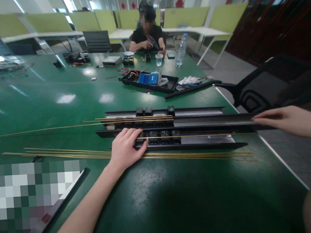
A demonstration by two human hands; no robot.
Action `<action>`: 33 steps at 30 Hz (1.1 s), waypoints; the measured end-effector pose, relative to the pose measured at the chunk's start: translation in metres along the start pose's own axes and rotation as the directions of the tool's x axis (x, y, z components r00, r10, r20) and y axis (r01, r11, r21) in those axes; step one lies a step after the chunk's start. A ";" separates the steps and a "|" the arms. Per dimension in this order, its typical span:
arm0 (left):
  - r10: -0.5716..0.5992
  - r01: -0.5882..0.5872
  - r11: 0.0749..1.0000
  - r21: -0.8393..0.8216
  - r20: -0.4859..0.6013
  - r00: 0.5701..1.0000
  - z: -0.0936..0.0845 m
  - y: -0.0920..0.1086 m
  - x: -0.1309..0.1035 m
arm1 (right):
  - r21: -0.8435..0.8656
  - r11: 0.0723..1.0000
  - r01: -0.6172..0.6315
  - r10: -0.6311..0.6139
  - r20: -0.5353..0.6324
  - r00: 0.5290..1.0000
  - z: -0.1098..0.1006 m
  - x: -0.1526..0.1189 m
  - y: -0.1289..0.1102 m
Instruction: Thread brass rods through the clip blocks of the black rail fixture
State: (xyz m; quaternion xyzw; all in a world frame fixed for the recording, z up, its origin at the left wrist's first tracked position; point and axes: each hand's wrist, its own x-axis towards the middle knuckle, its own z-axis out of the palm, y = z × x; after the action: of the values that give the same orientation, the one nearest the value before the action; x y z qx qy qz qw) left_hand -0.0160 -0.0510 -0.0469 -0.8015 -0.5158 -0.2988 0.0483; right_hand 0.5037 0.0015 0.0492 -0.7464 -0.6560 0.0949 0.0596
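My left hand (128,144) is closed over the front black rail (212,145), its fingers and thumb around a black block at the left of a row. More black blocks (164,136) sit in that rail beside it. A thin brass rod (199,135) runs from these blocks to the right. My right hand (290,122) pinches at the right end of the long middle rail (211,122); what lies between its fingertips is hidden. Other brass rods (145,118) lie across blocks in the middle rail. Several loose rods (68,152) lie on the table, passing under my left wrist.
A back rail (197,110) holds black blocks too. Beyond are a black tray (169,86) with a blue pack, gloves (189,82), a cup (159,60) and a water bottle (182,49). A person (147,34) holds a power tool opposite. A chair (282,80) stands right.
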 end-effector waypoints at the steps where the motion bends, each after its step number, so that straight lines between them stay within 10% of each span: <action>1: 0.000 0.000 1.000 -0.002 0.000 1.000 0.000 0.000 0.000 | 0.019 1.000 -0.020 0.019 0.047 0.999 -0.001 0.000 -0.006; 10: 0.004 -0.004 1.000 -0.011 -0.008 1.000 0.001 -0.001 0.000 | 0.118 0.955 0.271 -0.278 0.040 0.960 0.019 -0.012 -0.083; 19: 0.009 -0.009 1.000 -0.009 -0.006 1.000 0.001 -0.001 0.000 | 0.160 0.720 0.675 -0.683 -0.005 0.730 0.064 -0.027 -0.149; 33: 0.000 -0.001 1.000 -0.006 -0.010 1.000 0.001 -0.002 -0.002 | 0.150 0.675 0.723 -0.735 0.042 0.677 0.086 -0.042 -0.175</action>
State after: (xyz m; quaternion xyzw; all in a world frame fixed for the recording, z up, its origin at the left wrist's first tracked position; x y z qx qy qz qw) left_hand -0.0180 -0.0510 -0.0487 -0.8003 -0.5144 -0.3043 0.0483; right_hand 0.3107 -0.0199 0.0048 -0.4122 -0.8942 0.1392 0.1051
